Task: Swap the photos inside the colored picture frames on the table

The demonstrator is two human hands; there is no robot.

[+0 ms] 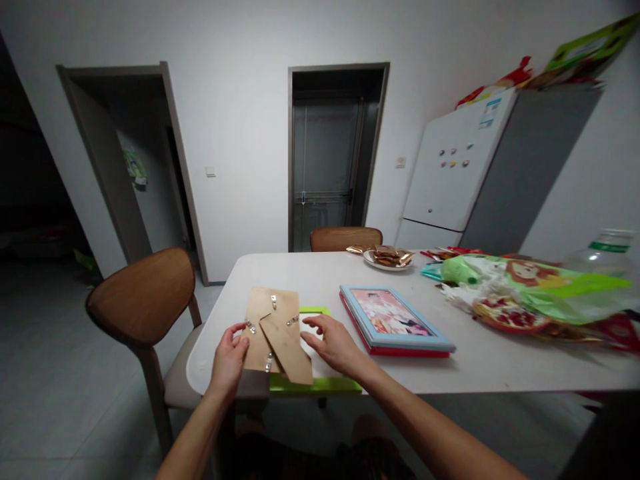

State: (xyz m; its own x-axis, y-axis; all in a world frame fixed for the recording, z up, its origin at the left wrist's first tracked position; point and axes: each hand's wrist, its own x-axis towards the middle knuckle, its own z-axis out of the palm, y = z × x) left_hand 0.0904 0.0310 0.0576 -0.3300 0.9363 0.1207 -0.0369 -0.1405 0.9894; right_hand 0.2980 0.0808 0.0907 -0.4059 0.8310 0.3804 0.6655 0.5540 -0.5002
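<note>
A brown frame backing board (260, 303) with metal clips and a slanted stand flap is tilted over a bright green frame (325, 385) at the table's front edge. My left hand (230, 358) pinches the board's left edge between thumb and fingers. Just off the board's right side, my right hand (330, 340) has its fingers curved and apart, with nothing seen between them. Part of a white surface shows inside the green frame. Right of my hands lies a stack of picture frames, a light blue one (407, 337) on top and red below.
Further back are a plate (387, 265) of brown packets, an opened pomegranate (515, 317), a green plastic bag (565, 290) and a clear jar (607, 250). Wooden chairs stand left (145, 297) and behind the table (345, 238). A fridge (445, 167) is at the back right.
</note>
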